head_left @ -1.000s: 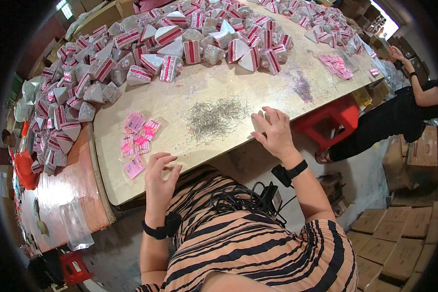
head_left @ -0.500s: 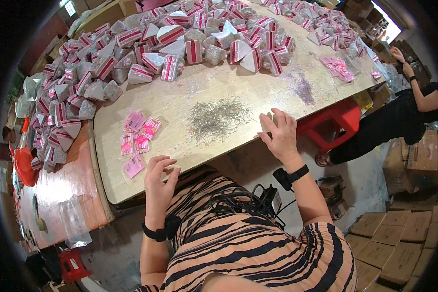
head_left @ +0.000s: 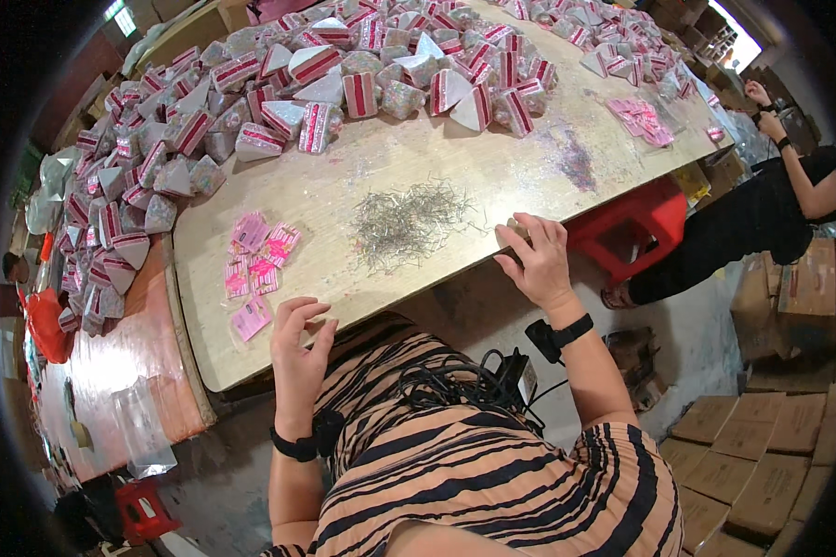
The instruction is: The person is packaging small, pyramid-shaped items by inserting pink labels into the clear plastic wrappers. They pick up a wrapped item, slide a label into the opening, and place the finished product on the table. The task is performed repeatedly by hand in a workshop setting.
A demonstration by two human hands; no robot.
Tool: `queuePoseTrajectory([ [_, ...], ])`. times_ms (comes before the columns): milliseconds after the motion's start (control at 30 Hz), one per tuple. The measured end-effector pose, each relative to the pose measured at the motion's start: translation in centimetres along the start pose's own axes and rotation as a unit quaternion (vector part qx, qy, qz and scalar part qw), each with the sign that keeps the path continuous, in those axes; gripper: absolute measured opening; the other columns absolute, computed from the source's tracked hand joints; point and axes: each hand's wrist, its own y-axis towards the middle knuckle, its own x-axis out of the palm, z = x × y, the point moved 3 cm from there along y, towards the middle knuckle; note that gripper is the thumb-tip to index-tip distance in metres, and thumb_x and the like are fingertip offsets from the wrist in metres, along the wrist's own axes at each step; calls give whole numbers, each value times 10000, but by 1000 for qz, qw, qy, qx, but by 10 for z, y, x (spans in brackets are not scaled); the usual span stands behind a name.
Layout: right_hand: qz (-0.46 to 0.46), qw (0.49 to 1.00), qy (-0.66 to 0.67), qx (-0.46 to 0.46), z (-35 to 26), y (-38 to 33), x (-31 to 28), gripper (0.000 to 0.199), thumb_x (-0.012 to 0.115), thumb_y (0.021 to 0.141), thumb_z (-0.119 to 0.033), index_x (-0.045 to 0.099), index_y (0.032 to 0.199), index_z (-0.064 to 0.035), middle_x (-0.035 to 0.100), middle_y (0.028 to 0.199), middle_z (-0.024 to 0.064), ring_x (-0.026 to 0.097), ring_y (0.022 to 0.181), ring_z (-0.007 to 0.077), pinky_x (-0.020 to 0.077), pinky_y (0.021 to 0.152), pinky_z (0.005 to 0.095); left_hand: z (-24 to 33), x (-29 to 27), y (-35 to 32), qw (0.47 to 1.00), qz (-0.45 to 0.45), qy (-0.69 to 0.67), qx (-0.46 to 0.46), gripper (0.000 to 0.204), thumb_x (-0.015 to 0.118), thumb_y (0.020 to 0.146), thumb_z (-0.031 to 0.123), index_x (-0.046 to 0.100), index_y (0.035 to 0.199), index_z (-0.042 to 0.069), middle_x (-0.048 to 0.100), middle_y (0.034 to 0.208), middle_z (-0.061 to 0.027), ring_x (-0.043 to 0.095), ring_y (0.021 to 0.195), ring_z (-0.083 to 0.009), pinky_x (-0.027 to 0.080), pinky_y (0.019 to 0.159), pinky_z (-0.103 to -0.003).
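At the front edge of the pale wooden table (head_left: 334,200), my left hand (head_left: 299,345) rests with its fingers apart and nothing in them. Just beyond it lies a small group of pink and white packets (head_left: 255,260). My right hand (head_left: 537,260) is at the same edge further right, fingers spread and empty. Between the hands, a little farther in, is a loose heap of thin silvery metal wires or pins (head_left: 404,223). Dark bands circle both wrists.
Glittery cake-slice-shaped pieces (head_left: 362,93) pile along the table's far and left sides. More pink packets (head_left: 641,121) lie at the right. A red stool (head_left: 627,237) stands under the table edge near another person in black (head_left: 743,223). Cardboard boxes (head_left: 757,455) stack at lower right.
The view has shifted slightly, so the table's contents sit a little further left. Both hands stay nearly in place at the table edge, still empty.
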Motion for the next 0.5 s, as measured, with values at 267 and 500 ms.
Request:
queuePoseTrajectory([
  [267, 10, 1000, -19, 15, 2, -9, 4, 419, 721, 730, -236, 640, 1129, -136, 542, 1188, 99, 506, 1071, 275, 347, 935, 427, 0, 3, 1, 1000, -1, 0, -19, 162, 660, 807, 16, 647, 966, -7, 591, 1055, -110, 574, 881, -169, 476, 715, -269],
  [500, -9, 999, -16, -30, -20, -1, 4, 462, 716, 746, -340, 613, 1171, -188, 495, 1227, 100, 458, 1131, 260, 322, 968, 426, 3, 5, 3, 1000, 4, -1, -16, 157, 661, 812, 20, 645, 967, -6, 591, 1051, -108, 575, 867, -165, 475, 716, -262],
])
